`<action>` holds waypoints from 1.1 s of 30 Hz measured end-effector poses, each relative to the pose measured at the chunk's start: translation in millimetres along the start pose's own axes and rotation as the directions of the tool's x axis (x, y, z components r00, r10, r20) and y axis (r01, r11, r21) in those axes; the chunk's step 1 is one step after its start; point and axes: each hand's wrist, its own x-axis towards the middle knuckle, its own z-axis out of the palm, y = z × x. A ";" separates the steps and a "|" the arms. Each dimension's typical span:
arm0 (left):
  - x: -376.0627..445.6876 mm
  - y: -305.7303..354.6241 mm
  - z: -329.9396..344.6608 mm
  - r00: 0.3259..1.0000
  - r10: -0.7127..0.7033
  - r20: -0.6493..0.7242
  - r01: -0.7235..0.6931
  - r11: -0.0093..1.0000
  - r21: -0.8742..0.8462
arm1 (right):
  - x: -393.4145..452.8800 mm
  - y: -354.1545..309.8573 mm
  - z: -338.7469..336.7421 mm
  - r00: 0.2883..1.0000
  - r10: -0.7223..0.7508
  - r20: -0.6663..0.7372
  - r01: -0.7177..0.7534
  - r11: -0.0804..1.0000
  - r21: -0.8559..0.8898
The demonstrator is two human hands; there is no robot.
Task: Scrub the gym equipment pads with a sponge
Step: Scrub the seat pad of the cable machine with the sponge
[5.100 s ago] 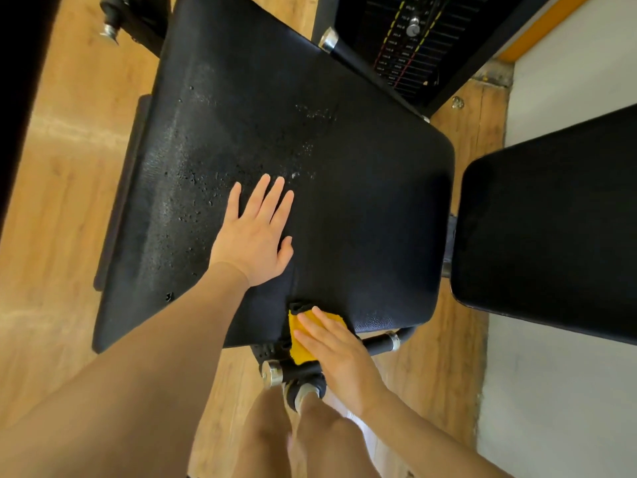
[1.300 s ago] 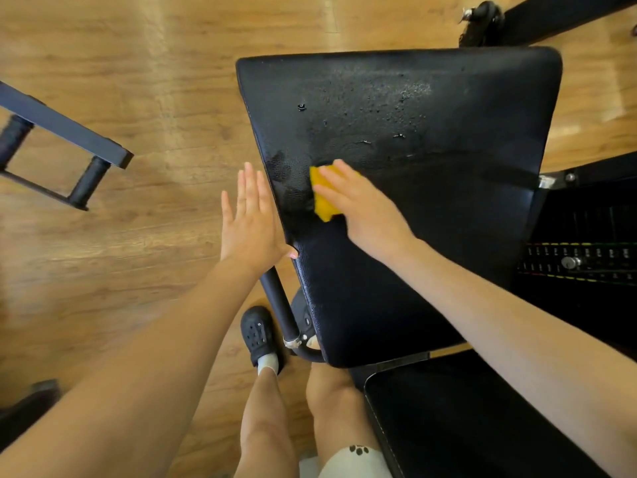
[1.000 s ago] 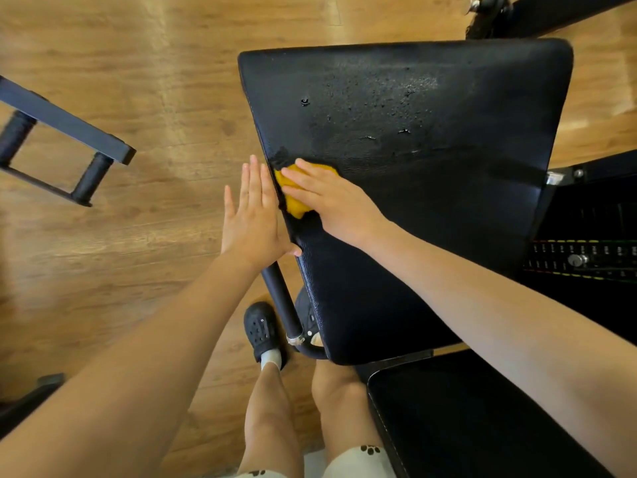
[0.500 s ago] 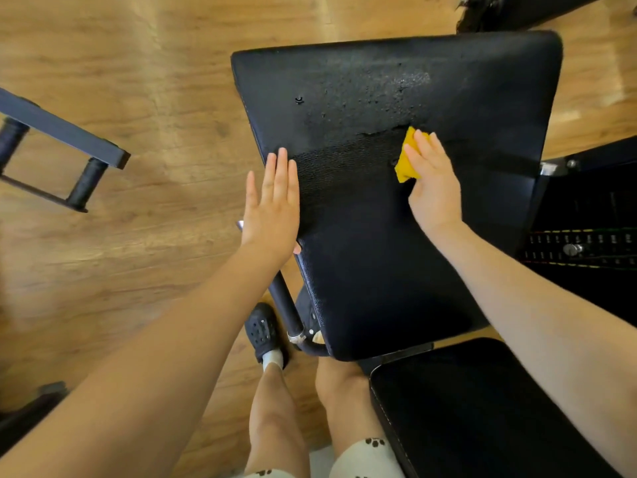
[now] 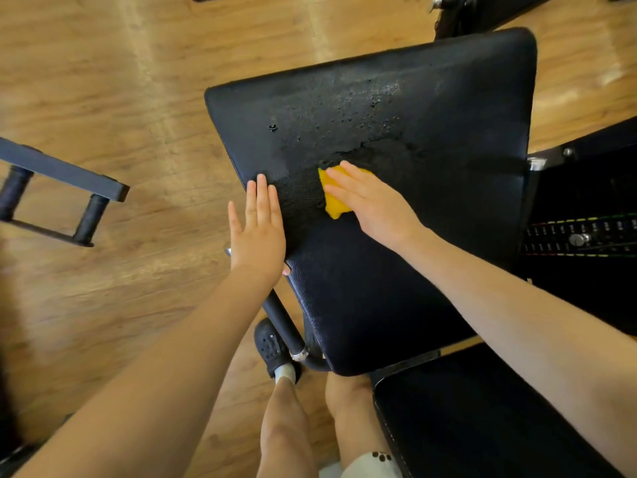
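A large black pad (image 5: 431, 139) fills the middle of the view, with water drops and a wet band across its upper half. My right hand (image 5: 372, 205) presses a yellow sponge (image 5: 334, 198) flat onto the pad with straight fingers; most of the sponge is under the fingers. My left hand (image 5: 258, 232) lies flat on the pad's left edge, fingers straight and together, thumb tucked under the rim.
A second black pad (image 5: 482, 426) sits at the lower right. A weight stack (image 5: 582, 236) with a selector pin stands to the right. A black metal frame (image 5: 58, 194) lies on the wooden floor at the left. My legs and a black shoe (image 5: 272, 346) are below the pad.
My right hand has slid the sponge back leftward and a little down across the pad, widening the wet band. My left hand stays on the left edge.
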 end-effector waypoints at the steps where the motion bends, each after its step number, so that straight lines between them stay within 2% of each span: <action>1: 0.6 0.5 -0.5 1.000 -0.001 0.005 0.001 1.000 0.000 | -7.2 11.5 -4.1 0.999 0.034 -0.008 -0.035 0.999 -0.011; 4: 1.8 3.0 -0.5 1.000 -0.006 0.013 0.006 1.000 0.024 | -36.2 50.5 -19.5 0.968 0.251 0.014 -0.251 0.968 -0.009; 6: 2.5 6.6 2.6 0.999 -0.026 -0.023 0.027 0.999 0.039 | -60.2 75.8 -29.8 0.893 0.449 0.000 -0.449 0.893 0.006; 8: 3.4 10.3 5.7 0.995 -0.049 -0.085 0.053 0.998 0.046 | -80.5 97.4 -40.0 0.775 0.630 -0.046 -0.628 0.776 0.052; 10: 4.5 12.3 8.0 0.992 -0.061 -0.108 0.067 0.997 0.045 | -93.0 117.9 -46.3 0.660 0.747 -0.083 -0.738 0.665 0.112; 13: 5.3 8.9 8.3 0.994 -0.070 -0.083 0.076 0.995 0.070 | -91.6 136.7 -51.0 0.522 0.849 -0.086 -0.813 0.525 0.251; 16: 5.7 4.6 9.7 0.997 -0.054 -0.057 0.059 0.994 0.087 | -79.1 142.8 -54.8 0.295 0.950 -0.103 -0.888 0.312 0.337; 18: 5.4 3.8 9.9 0.997 -0.041 -0.066 0.047 0.995 0.084 | -68.4 139.6 -50.6 0.220 0.966 -0.133 -0.907 0.253 0.337; 20: 4.9 3.8 9.3 0.997 -0.034 -0.063 0.039 0.996 0.083 | -52.4 123.6 -41.5 0.238 0.955 -0.180 -0.888 0.289 0.359; 22: 4.5 4.1 8.0 0.997 -0.026 -0.068 0.031 0.997 0.074 | -32.7 92.8 -32.0 0.332 0.917 -0.222 -0.844 0.394 0.363; 23: 4.4 4.3 7.1 0.997 -0.024 -0.072 0.029 0.997 0.070 | -21.8 73.4 -27.8 0.407 0.880 -0.243 -0.810 0.471 0.348; 26: 3.7 5.2 7.4 0.997 -0.023 -0.077 0.027 0.998 0.053 | 10.8 5.0 -14.6 0.694 0.672 -0.259 -0.635 0.741 0.220; 29: 3.6 1.1 11.1 0.989 -0.010 -0.146 0.015 0.999 0.035 | 27.9 -50.7 11.9 0.877 0.463 -0.130 -0.440 0.881 0.171; 31: 3.9 -5.3 14.7 0.984 0.039 -0.175 -0.041 0.999 -0.007 | 26.9 -61.7 20.0 0.931 0.356 -0.085 -0.333 0.920 0.209; 33: 4.0 -12.1 19.4 0.973 0.088 -0.214 -0.097 0.995 -0.033 | 20.1 -52.7 9.5 0.937 0.340 -0.081 -0.314 0.920 0.234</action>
